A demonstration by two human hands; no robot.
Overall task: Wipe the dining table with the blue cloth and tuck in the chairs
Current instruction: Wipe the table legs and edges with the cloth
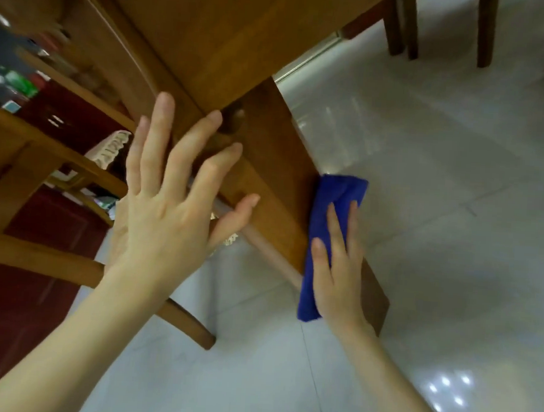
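Note:
The view tilts steeply down along a thick wooden leg of the dining table. My right hand presses the folded blue cloth flat against the leg's outer face, fingers straight. My left hand lies spread and open against the leg's other side, just under the table's underside. A wooden chair with curved slats stands to the left, close beside the leg.
Glossy white floor tiles stretch to the right and below. Dark wooden legs of other furniture stand at the top right. A dark red rug or cushion lies at the lower left, with blurred clutter at the far left.

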